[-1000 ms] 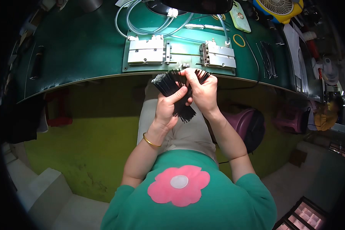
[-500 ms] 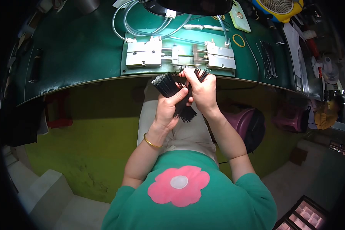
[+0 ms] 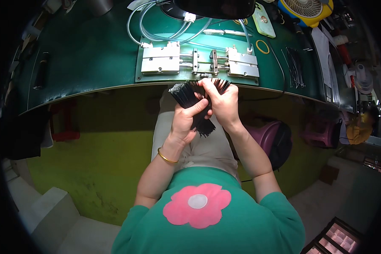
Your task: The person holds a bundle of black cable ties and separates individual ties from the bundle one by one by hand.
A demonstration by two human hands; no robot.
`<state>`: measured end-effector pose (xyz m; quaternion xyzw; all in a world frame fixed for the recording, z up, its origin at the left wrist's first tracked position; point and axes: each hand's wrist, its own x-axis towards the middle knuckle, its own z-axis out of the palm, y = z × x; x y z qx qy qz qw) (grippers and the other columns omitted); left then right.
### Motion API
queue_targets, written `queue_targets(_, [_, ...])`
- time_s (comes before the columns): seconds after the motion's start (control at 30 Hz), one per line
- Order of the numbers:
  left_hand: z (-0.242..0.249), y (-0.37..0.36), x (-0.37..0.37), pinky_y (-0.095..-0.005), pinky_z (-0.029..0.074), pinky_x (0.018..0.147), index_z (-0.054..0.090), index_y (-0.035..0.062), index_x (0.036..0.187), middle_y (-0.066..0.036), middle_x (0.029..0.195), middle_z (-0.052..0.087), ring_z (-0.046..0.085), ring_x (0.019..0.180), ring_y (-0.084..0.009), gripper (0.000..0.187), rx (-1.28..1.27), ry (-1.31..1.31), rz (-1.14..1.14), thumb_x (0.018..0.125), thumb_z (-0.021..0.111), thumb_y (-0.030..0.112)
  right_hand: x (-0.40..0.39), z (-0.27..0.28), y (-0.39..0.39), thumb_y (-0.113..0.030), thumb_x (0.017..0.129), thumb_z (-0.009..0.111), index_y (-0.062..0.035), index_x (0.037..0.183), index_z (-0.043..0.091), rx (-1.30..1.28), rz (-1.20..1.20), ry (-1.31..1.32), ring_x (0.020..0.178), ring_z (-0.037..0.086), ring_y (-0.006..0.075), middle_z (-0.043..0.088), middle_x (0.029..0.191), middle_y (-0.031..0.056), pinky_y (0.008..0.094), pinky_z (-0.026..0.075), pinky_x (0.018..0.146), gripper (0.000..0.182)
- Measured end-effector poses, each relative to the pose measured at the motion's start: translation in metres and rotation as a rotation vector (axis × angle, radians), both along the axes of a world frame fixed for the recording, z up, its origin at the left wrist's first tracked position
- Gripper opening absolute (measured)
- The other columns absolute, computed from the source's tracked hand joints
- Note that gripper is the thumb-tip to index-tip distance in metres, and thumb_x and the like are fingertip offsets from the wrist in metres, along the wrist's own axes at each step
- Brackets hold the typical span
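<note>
My left hand [image 3: 185, 117] is closed around a thick bundle of thin black wires [image 3: 183, 94], thumb lying across it. The bundle's upper ends look pale and shiny, and its lower ends stick out below the fingers. Right beside it, my right hand [image 3: 224, 101] pinches several black wires [image 3: 221, 84] that fan out at its fingertips. Exactly which wires sit in the pinch is hidden by the fingers. Just beyond the fingertips, at the table's front edge, is a metal fixture with a left cylinder block [image 3: 161, 59], a right cylinder block [image 3: 243, 63] and facing jaws [image 3: 214, 61].
Clear air hoses [image 3: 142, 25] loop behind the fixture on the green table [image 3: 84, 55]. To the right lie a yellow rubber band [image 3: 263, 46], a phone [image 3: 264, 21], more black wires [image 3: 296, 70] and a yellow-blue fan [image 3: 305, 10]. A purple stool [image 3: 264, 137] stands below.
The fixture's jaws, blurred before, now appear sharp. My right fingertips have dipped slightly toward me, while both hands keep hold of the wires.
</note>
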<state>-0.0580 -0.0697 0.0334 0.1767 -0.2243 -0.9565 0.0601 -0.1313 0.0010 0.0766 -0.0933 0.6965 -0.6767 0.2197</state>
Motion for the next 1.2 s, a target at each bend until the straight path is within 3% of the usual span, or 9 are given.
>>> queue_targets(0.3, [-0.004, 0.001, -0.002, -0.0246, 0.045, 0.055, 0.052, 0.0029, 0.087, -0.006, 0.077, 0.057, 0.057, 0.062, -0.0146, 0.011, -0.043, -0.023, 0.035, 0.079, 0.06, 0.004, -0.004, -0.003, -0.002, -0.017, 0.082, 0.055, 0.0006, 0.074, 0.063, -0.008, -0.043, -0.083, 0.036, 0.044, 0.0052, 0.058, 0.056, 0.0043, 0.019, 0.031, 0.029, 0.021])
queue_targets(0.83, [-0.001, 0.004, 0.001, -0.0249, 0.044, 0.055, 0.052, 0.0038, 0.085, -0.005, 0.076, 0.056, 0.055, 0.061, -0.0145, 0.007, 0.006, -0.002, 0.028, 0.081, 0.057, 0.005, 0.0, 0.0, 0.003, -0.016, 0.082, 0.056, 0.0, 0.07, 0.062, -0.038, 0.002, -0.032, 0.035, 0.044, 0.0041, 0.053, 0.05, 0.0005, 0.0188, 0.033, 0.03, 0.021])
queue_targets(0.97, [-0.002, 0.005, 0.001, -0.0248, 0.044, 0.054, 0.051, 0.0041, 0.084, -0.005, 0.075, 0.056, 0.055, 0.061, -0.0147, 0.007, 0.009, 0.017, 0.02, 0.081, 0.057, 0.004, -0.002, 0.0, 0.005, -0.016, 0.082, 0.055, 0.0003, 0.072, 0.063, -0.024, 0.079, 0.041, 0.036, 0.045, 0.0042, 0.055, 0.052, 0.0014, 0.0189, 0.034, 0.03, 0.021])
queue_targets(1.2, [-0.007, 0.005, -0.002, -0.0245, 0.044, 0.055, 0.051, 0.0042, 0.084, -0.006, 0.076, 0.056, 0.056, 0.062, -0.0148, 0.01, -0.018, -0.005, 0.04, 0.079, 0.059, 0.003, -0.004, -0.001, 0.001, -0.017, 0.082, 0.055, 0.0013, 0.08, 0.063, 0.032, -0.005, -0.038, 0.039, 0.049, 0.006, 0.059, 0.058, 0.0058, 0.019, 0.034, 0.029, 0.02])
